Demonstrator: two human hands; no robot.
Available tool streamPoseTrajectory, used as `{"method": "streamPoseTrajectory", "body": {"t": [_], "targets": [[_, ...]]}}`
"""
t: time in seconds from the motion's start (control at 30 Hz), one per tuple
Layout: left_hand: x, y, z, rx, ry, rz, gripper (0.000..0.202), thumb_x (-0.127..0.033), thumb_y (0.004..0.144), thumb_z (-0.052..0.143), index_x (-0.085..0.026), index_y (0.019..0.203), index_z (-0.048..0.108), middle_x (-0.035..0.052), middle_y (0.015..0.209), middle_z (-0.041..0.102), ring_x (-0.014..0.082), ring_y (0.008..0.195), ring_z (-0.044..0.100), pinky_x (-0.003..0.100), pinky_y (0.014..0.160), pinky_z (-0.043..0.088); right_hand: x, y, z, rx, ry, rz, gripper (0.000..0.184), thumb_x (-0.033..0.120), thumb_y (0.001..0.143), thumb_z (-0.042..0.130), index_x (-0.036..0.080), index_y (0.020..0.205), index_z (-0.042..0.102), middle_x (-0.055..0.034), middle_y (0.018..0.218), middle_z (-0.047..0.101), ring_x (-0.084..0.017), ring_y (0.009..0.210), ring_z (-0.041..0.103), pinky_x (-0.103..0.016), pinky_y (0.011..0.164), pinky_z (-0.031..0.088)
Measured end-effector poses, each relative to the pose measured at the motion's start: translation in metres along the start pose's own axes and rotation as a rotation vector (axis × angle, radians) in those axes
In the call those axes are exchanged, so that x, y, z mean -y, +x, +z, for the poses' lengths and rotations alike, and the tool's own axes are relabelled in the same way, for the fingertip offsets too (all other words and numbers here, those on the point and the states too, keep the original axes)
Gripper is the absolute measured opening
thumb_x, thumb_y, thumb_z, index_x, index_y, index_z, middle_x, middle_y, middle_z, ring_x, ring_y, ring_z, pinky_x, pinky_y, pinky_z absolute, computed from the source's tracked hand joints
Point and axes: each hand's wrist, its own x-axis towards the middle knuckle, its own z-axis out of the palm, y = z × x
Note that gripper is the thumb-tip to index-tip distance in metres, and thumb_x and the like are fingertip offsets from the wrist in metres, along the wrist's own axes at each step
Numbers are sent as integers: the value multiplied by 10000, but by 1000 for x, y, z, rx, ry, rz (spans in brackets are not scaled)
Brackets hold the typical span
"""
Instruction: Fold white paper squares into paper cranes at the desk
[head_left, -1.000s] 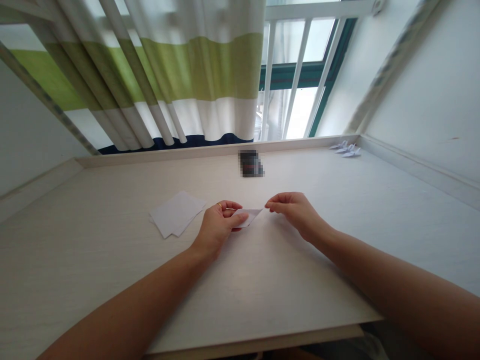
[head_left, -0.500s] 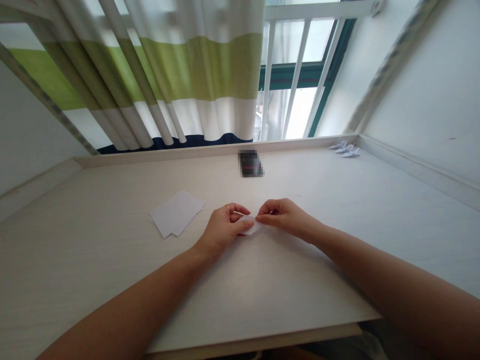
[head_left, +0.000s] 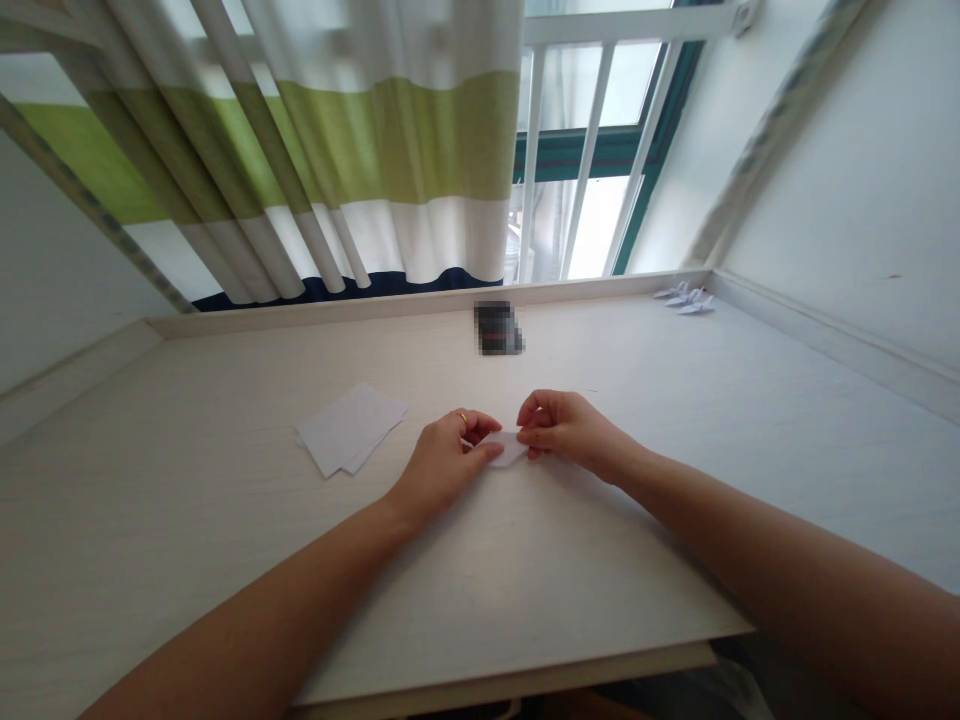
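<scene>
A small folded piece of white paper is held between both hands just above the middle of the table. My left hand, with a gold ring on one finger, pinches its left end with the thumb on top. At the right end, the thumb and fingertips of my right hand are closed on the paper. Part of the paper is hidden under the fingers. Left of my left hand lies a small stack of white paper sheets, slightly fanned out.
Several small folded paper pieces sit in the far right corner of the white table. A dark pixelated object lies near the back edge. Beyond it hang a striped curtain and white window bars.
My right hand has shifted slightly up and its grip on the right end has moved, so more of the folded paper shows between the hands. The view has shifted slightly.
</scene>
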Motion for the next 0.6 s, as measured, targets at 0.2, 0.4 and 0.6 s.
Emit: {"method": "streamPoseTrajectory", "body": {"t": [0.2,0.4,0.6], "targets": [[6,0,2,22,541,360,227,-236,764,484,-187,933,627,92,991,528,216,931,479,365,838,399,-2,2,2,-77,-393,-145,95,103,653,525,173,619,580,21,531,572,-105,502,515,-221,523,375],[3,-3,5,72,897,419,345,-255,864,306,-150,994,607,114,1023,532,220,971,425,377,833,405,-5,1,3,-105,-744,-249,200,126,723,483,190,795,658,-25,737,623,-125,663,540,-221,612,376],[-3,-6,2,105,970,388,392,-301,874,276,-164,1016,615,120,976,536,206,933,431,356,819,413,-5,-9,12,-45,-1154,-489,234,164,809,432,169,923,635,-105,942,566,-207,900,480,-302,756,358]]}}
